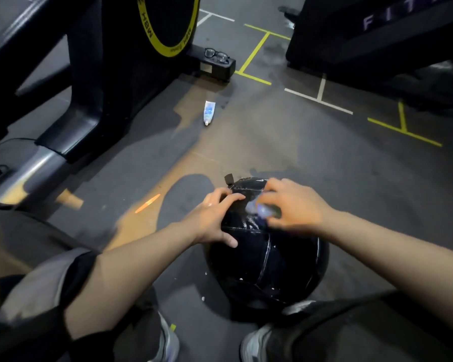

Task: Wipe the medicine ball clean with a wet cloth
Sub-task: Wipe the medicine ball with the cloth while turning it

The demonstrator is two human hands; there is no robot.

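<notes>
A black medicine ball (267,259) with pale seams sits on the grey floor between my feet. My left hand (212,218) rests on its upper left side, fingers spread and thumb lower down on the ball. My right hand (290,205) is over the top of the ball, fingers curled round a small whitish, blurred wad that looks like the wet cloth (259,209), pressed to the surface. A small black tab (228,179) sticks up at the ball's far edge.
A white tube (208,112) lies on the floor ahead. Black glasses (217,56) rest on the base of an exercise machine (102,74) with a yellow-ringed wheel at left. Another dark machine (377,43) stands at right. Yellow and white lines mark the floor.
</notes>
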